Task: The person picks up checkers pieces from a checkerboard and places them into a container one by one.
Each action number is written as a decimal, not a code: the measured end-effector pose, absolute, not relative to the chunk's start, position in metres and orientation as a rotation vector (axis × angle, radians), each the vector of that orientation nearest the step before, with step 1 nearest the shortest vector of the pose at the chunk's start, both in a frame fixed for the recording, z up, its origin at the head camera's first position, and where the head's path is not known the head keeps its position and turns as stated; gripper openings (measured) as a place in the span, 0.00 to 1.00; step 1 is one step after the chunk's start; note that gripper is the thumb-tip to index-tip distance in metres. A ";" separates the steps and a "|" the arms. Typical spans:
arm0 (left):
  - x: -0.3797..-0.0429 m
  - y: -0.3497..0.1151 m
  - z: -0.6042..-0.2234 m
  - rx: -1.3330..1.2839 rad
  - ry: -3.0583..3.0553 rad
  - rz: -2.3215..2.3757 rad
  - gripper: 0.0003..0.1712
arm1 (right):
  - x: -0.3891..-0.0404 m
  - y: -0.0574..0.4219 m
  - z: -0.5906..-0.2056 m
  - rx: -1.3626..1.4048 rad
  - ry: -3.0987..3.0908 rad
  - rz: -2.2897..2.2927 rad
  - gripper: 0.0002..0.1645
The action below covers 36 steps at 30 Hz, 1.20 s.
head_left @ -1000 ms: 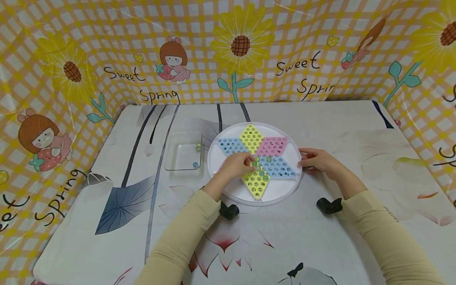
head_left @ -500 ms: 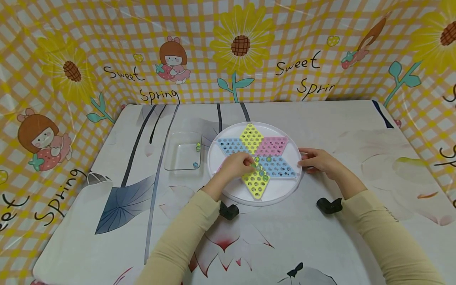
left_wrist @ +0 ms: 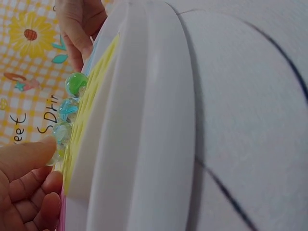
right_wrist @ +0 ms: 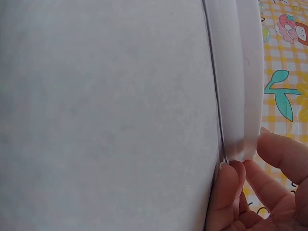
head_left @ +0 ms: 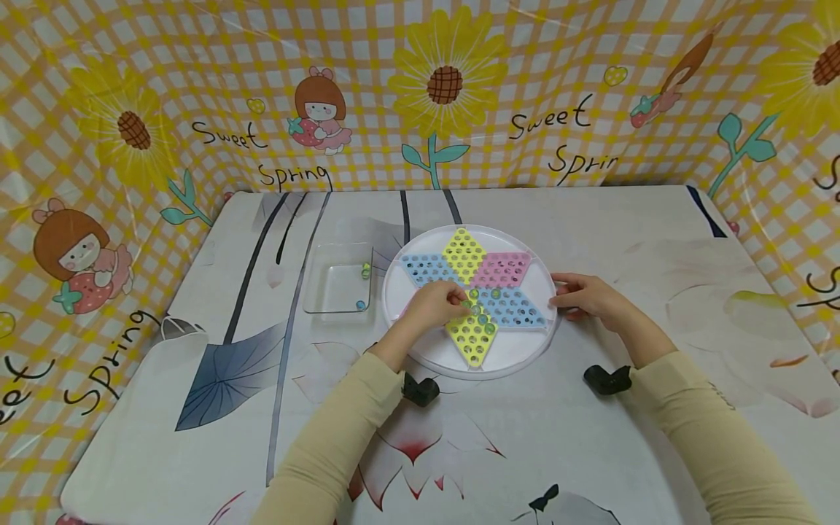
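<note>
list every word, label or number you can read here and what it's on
"Sweet": on the checked cloth, twice across its back
"Spring": below the left "Sweet", and again on the cloth's left side
"Sprin": below the right "Sweet", no final g showing
"eet": on the cloth at the left edge, cut off
Letters at the right edge: cut off, not readable whole
Marks on the right sleeve: too small to read
</note>
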<state>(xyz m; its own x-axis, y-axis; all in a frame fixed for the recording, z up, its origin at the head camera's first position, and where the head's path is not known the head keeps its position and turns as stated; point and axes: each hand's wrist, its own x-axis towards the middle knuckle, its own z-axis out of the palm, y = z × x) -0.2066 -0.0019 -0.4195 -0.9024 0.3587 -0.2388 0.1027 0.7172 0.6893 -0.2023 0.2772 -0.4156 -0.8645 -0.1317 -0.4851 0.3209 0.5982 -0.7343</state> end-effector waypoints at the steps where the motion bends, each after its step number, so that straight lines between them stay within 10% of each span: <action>1: -0.207 -0.002 -0.420 0.359 2.561 1.015 0.11 | -0.202 0.277 -0.416 0.148 2.328 -1.210 0.41; 36: -0.216 -0.052 -0.396 0.329 2.551 1.346 0.14 | -0.202 0.275 -0.413 0.151 2.331 -1.195 0.41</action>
<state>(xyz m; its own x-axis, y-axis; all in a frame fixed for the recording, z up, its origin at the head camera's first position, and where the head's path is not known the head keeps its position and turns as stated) -0.2157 -0.0516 -0.3957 -0.9463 0.3060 -0.1047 0.0863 0.5510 0.8300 -0.2019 0.2755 -0.4128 -0.8627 -0.1298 -0.4887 0.3211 0.6059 -0.7278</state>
